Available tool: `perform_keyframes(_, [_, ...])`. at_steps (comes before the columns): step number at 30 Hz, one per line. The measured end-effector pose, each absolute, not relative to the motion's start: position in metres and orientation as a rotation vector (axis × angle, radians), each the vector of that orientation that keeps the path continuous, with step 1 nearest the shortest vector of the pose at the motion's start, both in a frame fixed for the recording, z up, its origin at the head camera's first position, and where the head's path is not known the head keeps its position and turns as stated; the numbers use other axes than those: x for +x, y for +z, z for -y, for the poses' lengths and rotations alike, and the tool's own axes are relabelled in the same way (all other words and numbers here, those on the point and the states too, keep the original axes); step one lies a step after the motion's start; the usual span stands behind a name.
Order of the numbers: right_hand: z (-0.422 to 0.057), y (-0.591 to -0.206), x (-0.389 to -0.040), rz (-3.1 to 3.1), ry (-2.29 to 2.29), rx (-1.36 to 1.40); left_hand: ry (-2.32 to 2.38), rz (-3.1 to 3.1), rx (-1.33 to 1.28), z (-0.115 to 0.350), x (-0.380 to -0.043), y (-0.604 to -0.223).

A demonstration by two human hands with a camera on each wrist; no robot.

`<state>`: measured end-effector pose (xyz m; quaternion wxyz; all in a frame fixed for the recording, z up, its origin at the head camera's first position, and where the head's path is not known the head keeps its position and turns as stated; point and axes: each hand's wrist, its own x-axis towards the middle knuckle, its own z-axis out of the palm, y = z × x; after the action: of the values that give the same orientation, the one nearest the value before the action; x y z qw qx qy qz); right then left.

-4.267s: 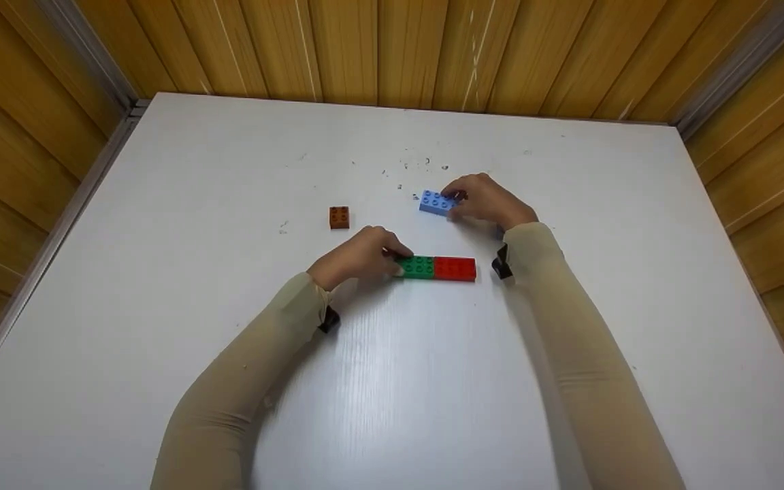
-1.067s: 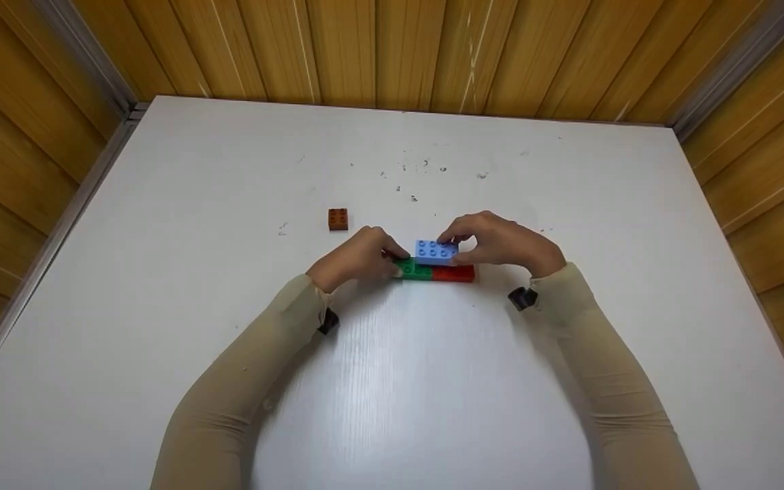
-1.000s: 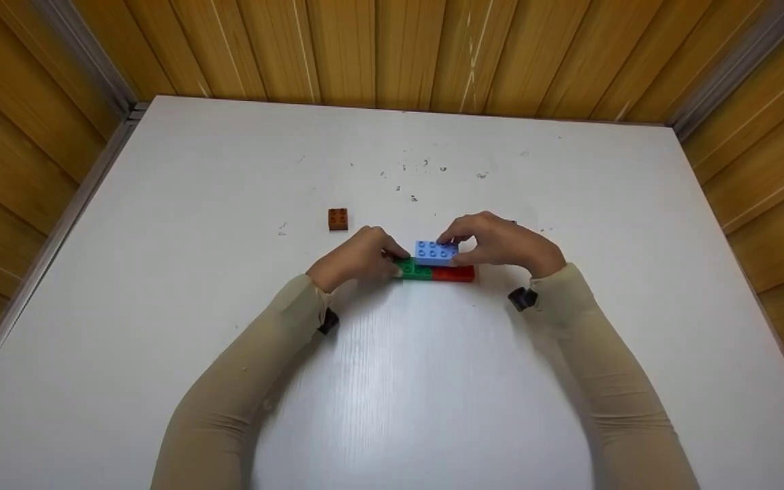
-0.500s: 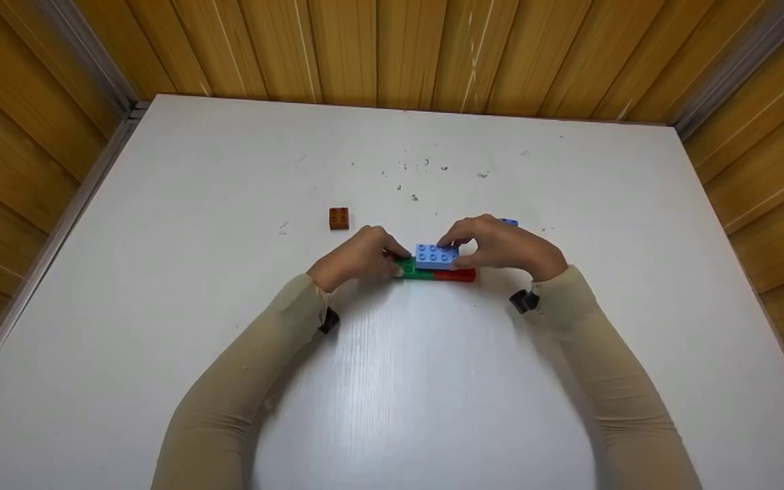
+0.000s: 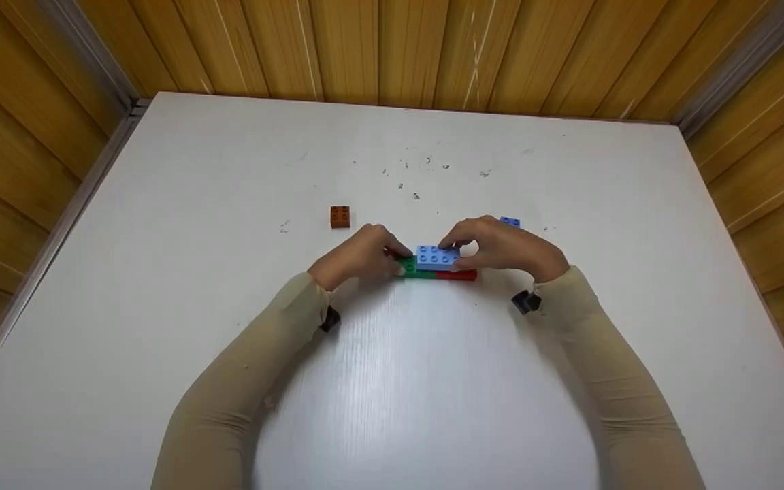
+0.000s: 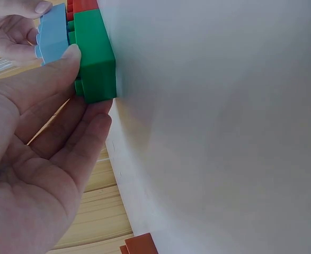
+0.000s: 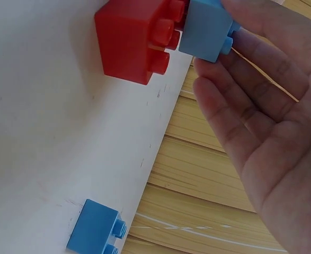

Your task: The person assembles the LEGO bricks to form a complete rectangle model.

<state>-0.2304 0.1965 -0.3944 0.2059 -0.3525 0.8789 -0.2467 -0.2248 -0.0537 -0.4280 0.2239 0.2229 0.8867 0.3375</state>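
Observation:
My left hand (image 5: 365, 254) grips the left end of a green building brick (image 6: 94, 55), thumb on the near side and fingers behind. A red brick (image 7: 126, 42) lies end to end with the green one on the table. Across the joint between them sits a light blue brick (image 5: 436, 257), studs up. My right hand (image 5: 501, 245) pinches the light blue brick at its right end. In the right wrist view its underside is close to the red studs; whether it is fully seated I cannot tell.
A small brown brick (image 5: 339, 216) lies on the white table (image 5: 392, 395) behind my left hand. Another small blue brick (image 5: 510, 222) lies behind my right hand, partly hidden by it. Wood-patterned panels (image 5: 405, 54) stand along the back and sides.
Over the earlier frames my right hand brought the light blue brick from behind onto the green and red bricks. In the last second it has sunk slightly. My left hand kept its place.

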Motion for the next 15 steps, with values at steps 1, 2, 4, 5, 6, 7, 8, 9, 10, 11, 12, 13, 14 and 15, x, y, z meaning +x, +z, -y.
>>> perform_keyframes(1, [-0.1965,-0.3947,-0.2304,-2.449,-0.686,-0.978,0.931,-2.447,0.614,0.0537,-0.2249,-0.4278])
perform_keyframes(2, [-0.1963,-0.3945,-0.2304,-2.448,-0.687,-0.972,0.929,-2.449,0.616,0.0537,-0.2250,-0.4277])
perform_keyframes(4, [-0.1962,-0.3948,-0.2301,-2.448,-0.686,-0.969,0.927,-2.451,0.621,0.0536,-0.2251,-0.4274])
perform_keyframes(5, [-0.1961,-0.3948,-0.2298,-2.448,-0.685,-0.968,0.924,-2.453,0.624,0.0536,-0.2252,-0.4273])
perform_keyframes(6, [-0.1960,-0.3947,-0.2295,-2.448,-0.683,-0.968,0.924,-2.455,0.625,0.0537,-0.2252,-0.4272])
perform_keyframes(7, [-0.1959,-0.3945,-0.2293,-2.448,-0.683,-0.971,0.922,-2.455,0.626,0.0537,-0.2253,-0.4272])
perform_keyframes(8, [-0.1958,-0.3943,-0.2290,-2.448,-0.685,-0.976,0.921,-2.455,0.628,0.0537,-0.2253,-0.4273])
perform_keyframes(9, [-0.1957,-0.3942,-0.2287,-2.447,-0.685,-0.980,0.922,-2.453,0.626,0.0537,-0.2254,-0.4275])
perform_keyframes(10, [-0.1955,-0.3939,-0.2285,-2.447,-0.687,-0.983,0.923,-2.451,0.625,0.0537,-0.2255,-0.4278])
perform_keyframes(11, [-0.1954,-0.3936,-0.2282,-2.447,-0.687,-0.985,0.924,-2.448,0.621,0.0538,-0.2255,-0.4280])
perform_keyframes(12, [-0.1954,-0.3939,-0.2280,-2.447,-0.685,-0.984,0.926,-2.445,0.619,0.0539,-0.2255,-0.4282])
perform_keyframes(13, [-0.1952,-0.3938,-0.2278,-2.449,-0.682,-0.980,0.928,-2.443,0.620,0.0540,-0.2256,-0.4283])
perform_keyframes(14, [-0.1951,-0.3936,-0.2274,-2.450,-0.677,-0.976,0.929,-2.442,0.624,0.0540,-0.2255,-0.4284])
perform_keyframes(15, [-0.1948,-0.3935,-0.2271,-2.452,-0.671,-0.972,0.930,-2.442,0.627,0.0542,-0.2255,-0.4282])
